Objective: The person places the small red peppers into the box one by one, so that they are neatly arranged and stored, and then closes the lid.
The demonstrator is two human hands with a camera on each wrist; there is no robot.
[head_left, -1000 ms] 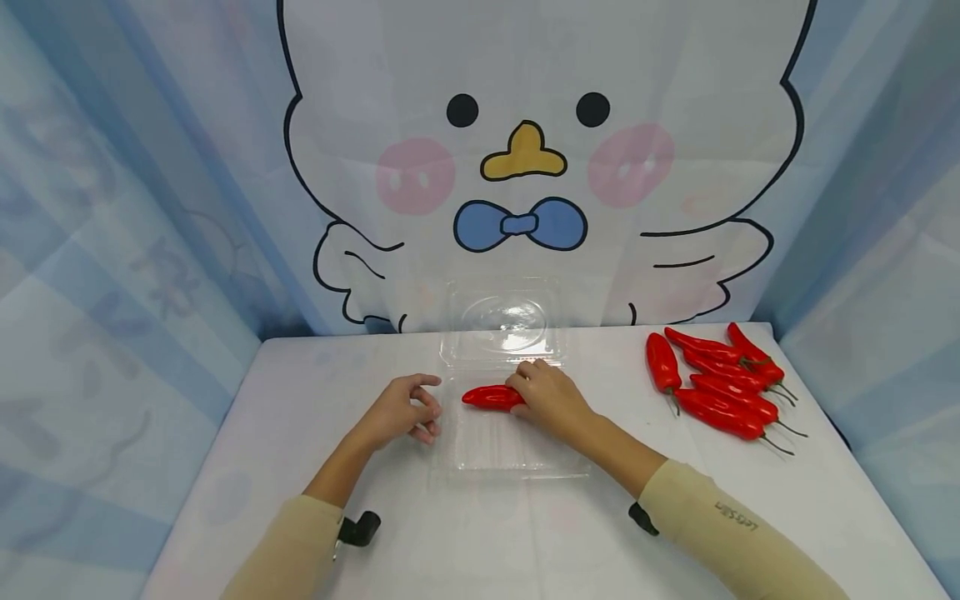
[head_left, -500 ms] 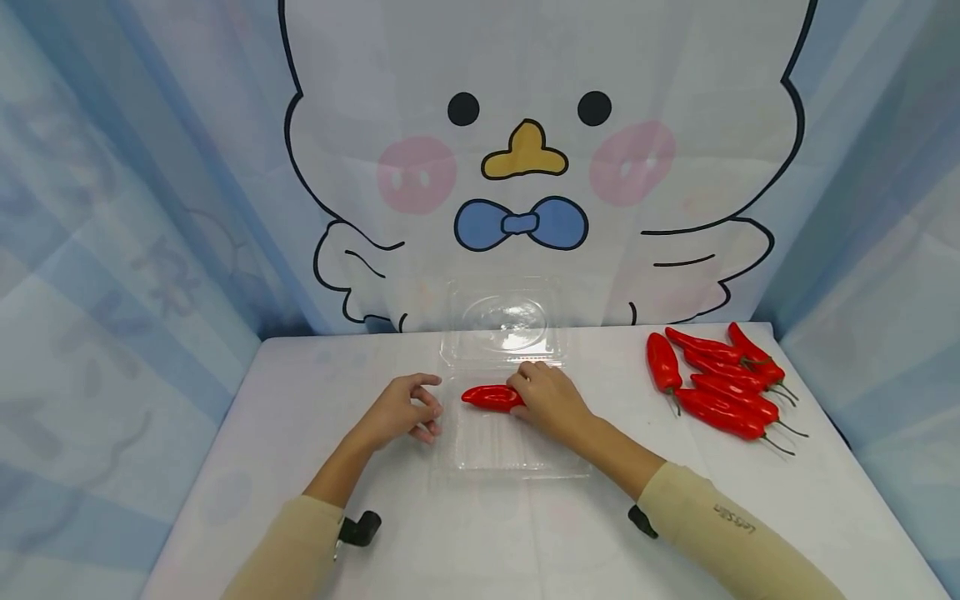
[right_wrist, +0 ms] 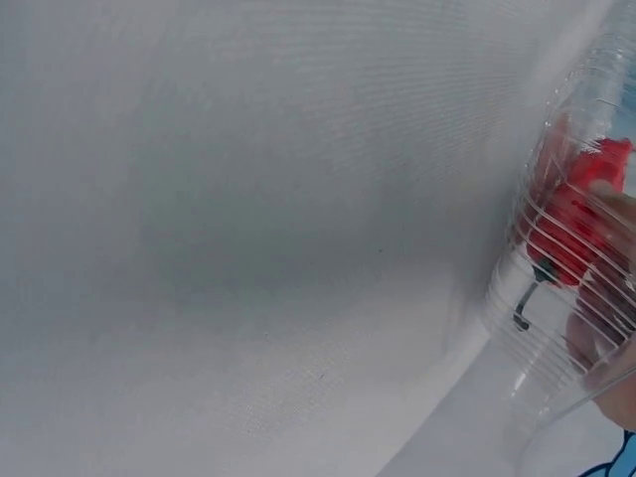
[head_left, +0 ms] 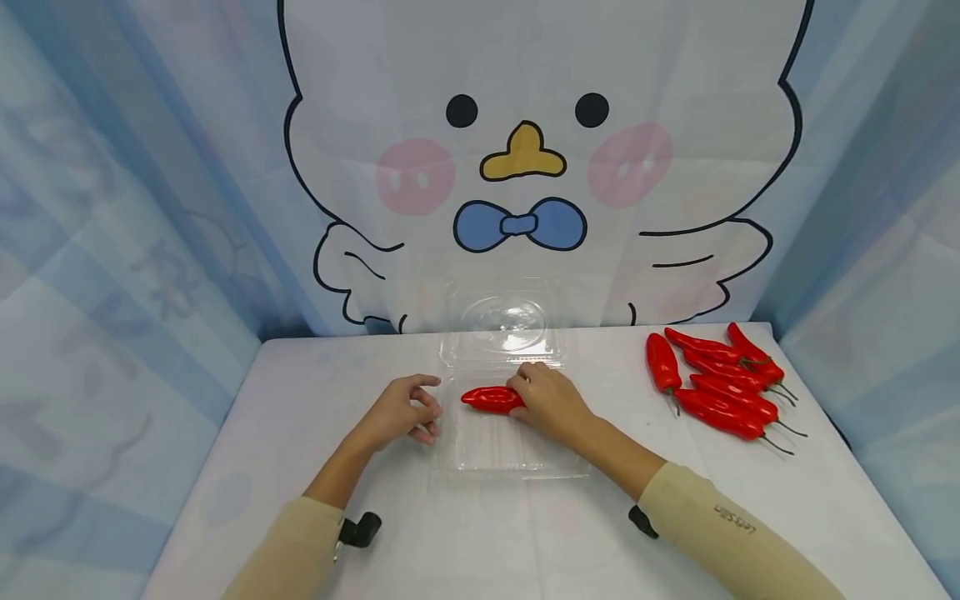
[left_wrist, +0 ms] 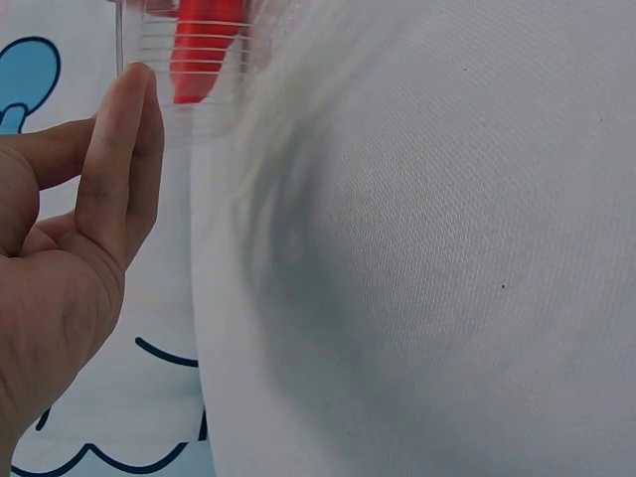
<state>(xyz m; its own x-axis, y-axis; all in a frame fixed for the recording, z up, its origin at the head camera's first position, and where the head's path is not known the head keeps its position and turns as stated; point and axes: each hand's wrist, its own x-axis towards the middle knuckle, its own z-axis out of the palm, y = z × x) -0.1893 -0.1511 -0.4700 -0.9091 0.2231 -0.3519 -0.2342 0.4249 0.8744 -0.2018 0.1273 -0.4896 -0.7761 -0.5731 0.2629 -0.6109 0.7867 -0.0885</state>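
Note:
A clear plastic clamshell box (head_left: 495,460) lies on the white table, its lid (head_left: 501,293) tipped up at the back. Inside it my right hand (head_left: 553,402) grips a red chili pepper (head_left: 487,399) by its right end, the tip pointing left. Through the ribbed wall in the right wrist view, the chili (right_wrist: 568,231) and its dark stem show beside the fingers. My left hand (head_left: 405,410) is at the box's left side, fingers loosely bent around nothing. In the left wrist view the left hand (left_wrist: 84,204) has its fingertips near the box wall; contact is unclear.
Several red chili peppers (head_left: 726,412) with thin stems lie in a loose pile at the table's back right. A cartoon-printed cloth (head_left: 517,75) hangs behind the table (head_left: 292,400), with blue curtains (head_left: 112,250) at both sides.

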